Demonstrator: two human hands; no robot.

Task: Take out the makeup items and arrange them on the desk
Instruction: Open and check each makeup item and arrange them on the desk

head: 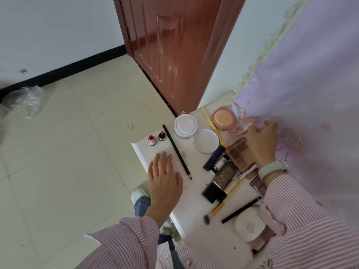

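Desk, makeup laid out: left hand flat, fingers straight, beside pencil; right hand fingers loosely curled at open pink compact, grip unclear.

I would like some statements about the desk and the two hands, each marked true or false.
1. The left hand lies flat on the white desk. True.
2. The long black pencil lies in the left hand. False: it lies on the desk beside that hand.
3. The round pink compact is open. True.
4. The right hand rests on the two small red bottles. False: it is at the compact's lid, far from them.
5. The brown eyeshadow palette lies on the floor. False: it lies on the desk.
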